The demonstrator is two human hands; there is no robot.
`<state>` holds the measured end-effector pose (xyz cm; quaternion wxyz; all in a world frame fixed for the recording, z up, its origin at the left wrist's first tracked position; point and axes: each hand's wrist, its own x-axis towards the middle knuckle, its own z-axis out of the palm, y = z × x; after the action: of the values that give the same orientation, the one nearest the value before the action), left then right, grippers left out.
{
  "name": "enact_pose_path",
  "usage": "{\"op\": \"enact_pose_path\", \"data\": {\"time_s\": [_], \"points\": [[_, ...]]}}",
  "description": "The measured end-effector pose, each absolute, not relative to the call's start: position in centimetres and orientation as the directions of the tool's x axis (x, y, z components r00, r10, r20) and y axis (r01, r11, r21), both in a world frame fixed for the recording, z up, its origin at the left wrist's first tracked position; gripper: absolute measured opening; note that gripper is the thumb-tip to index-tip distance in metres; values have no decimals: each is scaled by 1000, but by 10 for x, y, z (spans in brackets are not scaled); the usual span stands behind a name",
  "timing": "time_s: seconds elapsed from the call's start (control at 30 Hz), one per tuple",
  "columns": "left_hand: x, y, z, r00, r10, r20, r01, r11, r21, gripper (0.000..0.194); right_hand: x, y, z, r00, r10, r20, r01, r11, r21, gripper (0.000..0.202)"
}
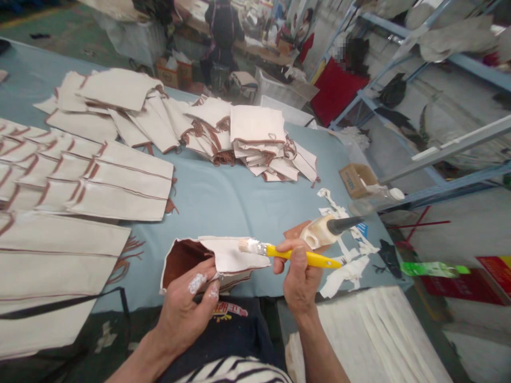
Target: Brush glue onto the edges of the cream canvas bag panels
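My left hand [190, 298] pinches the near edge of a cream fabric pouch [235, 252] with a brown lining, its mouth gaping toward the left. White paste is smeared on the thumb and index finger. In my right hand [301, 274] is a yellow-handled paintbrush [311, 258], fingers wrapped round the handle. Its bristles, coated white, lie at the pouch's upper panel; whether they press on it I cannot tell. Just beyond the right hand stands a cream plastic bottle [318, 232] with a dark pointed nozzle.
Rows of overlapping cream pieces [123, 189] with brown edges cover the table's left. A stack of similar pieces [257, 125] lies at the back. White scraps [347, 274], a small cardboard box [356, 180] and a clear jar [375, 201] are at right, beside metal shelving [431, 154].
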<state>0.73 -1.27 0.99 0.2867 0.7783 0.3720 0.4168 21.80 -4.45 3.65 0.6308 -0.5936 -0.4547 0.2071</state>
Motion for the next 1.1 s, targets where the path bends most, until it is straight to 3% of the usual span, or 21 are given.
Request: {"op": "enact_pose_path", "data": {"time_s": [0.4,1.1], "points": [[11,-13,2,386,901,198,380,-352,855,22,215,-48,37,478,832,281,261,172,-950,45],[15,-12,2,406,907,114,386,-284,878,22,217,-44,34,417,877,239,263,135,-955,47]]}}
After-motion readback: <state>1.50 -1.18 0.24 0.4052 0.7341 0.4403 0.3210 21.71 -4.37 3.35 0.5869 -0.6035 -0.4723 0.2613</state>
